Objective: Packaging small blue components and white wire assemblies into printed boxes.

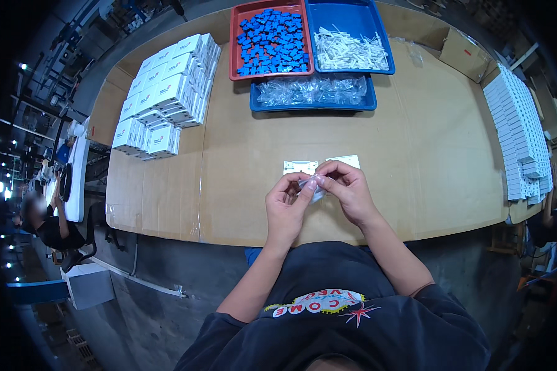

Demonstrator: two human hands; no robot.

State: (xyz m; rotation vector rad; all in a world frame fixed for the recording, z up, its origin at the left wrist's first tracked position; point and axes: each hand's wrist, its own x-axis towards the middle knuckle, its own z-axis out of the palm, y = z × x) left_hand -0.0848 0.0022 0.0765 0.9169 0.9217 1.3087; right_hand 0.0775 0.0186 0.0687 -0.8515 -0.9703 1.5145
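Observation:
Over the near middle of the cardboard-covered table, my left hand (284,209) and my right hand (354,196) meet, thumbs and fingertips pinched together. Between them is a small clear plastic bag (318,196), gripped from both sides at its upper part. Whether anything lies inside it is hard to make out. Just beyond my fingers, a white plate-like part (298,166) with small holes or fittings lies on the table. A second flat white piece (348,160) sits beside it to the right, partly covered by my right hand.
At the far middle stand a red tray (233,46) of blue plastic parts, a blue tray (380,21) of thin white pieces and a lower blue tray (315,110) of clear bags. White boxes (167,93) are stacked left, more white boxes (517,130) right. A person (52,226) sits far left.

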